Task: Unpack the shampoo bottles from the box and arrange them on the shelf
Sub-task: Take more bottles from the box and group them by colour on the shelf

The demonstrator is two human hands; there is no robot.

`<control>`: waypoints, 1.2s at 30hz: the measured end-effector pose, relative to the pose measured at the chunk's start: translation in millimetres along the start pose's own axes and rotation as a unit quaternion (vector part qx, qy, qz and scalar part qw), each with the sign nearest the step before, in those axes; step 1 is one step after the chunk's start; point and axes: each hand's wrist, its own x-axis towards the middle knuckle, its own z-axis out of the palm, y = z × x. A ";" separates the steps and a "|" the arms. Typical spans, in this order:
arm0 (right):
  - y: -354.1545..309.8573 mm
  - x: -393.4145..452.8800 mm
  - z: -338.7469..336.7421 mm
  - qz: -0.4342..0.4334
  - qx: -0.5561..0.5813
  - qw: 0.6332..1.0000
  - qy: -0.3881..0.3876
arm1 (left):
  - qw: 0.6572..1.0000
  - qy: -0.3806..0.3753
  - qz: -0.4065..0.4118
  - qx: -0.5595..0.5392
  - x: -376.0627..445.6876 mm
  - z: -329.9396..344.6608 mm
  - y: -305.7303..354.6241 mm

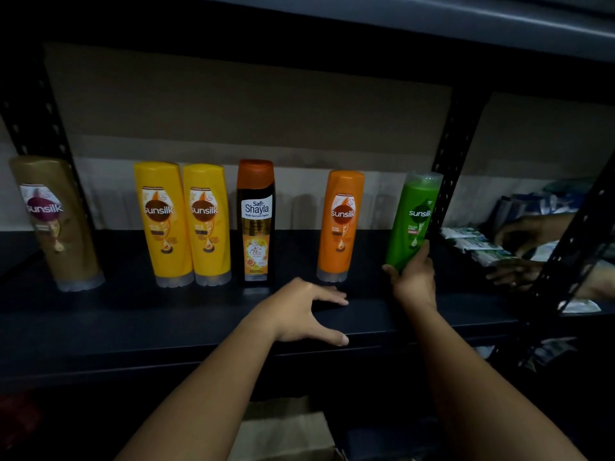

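The right hand [414,277] grasps the green Sunsilk bottle [414,221] by its base, just right of the orange Sunsilk bottle [340,226] on the shelf [133,314]. The left hand [301,311] rests there with relaxed, spread fingers.

I see glossy smooth plastic on the green bottle [414,221] and the yellow bottles [183,224]; the shelf [166,314] looks matt dark, its perforated upright [456,151] like painted metal; brown cardboard box [286,434] nearest me

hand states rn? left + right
Left hand: open, fingers spread, resting on the shelf, holding nothing.
Right hand: closed around the green bottle, gripping its lower part.
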 end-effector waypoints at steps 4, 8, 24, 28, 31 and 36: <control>-0.9 0.0 -0.1 0.006 0.002 1.000 -0.001 | 1.000 -0.004 0.001 0.006 -0.1 -0.9 0.6; -1.8 -0.3 -0.7 0.009 0.003 1.000 -0.002 | 1.000 -0.003 -0.001 0.009 -0.3 -1.0 0.9; 0.6 -2.9 -3.1 -0.009 0.011 1.000 0.011 | 1.000 -0.001 0.001 0.007 -0.3 0.1 -0.4; 2.0 -2.5 -1.8 -0.016 0.004 1.000 0.016 | 1.000 0.001 0.001 0.003 -0.4 0.3 -0.1; 3.6 -2.9 -1.8 -0.019 -0.003 1.000 0.020 | 1.000 0.003 0.003 0.005 -0.5 0.3 -0.3; 5.3 -3.7 -1.7 -0.020 0.000 1.000 0.023 | 1.000 0.000 0.005 0.008 -1.0 -0.6 1.3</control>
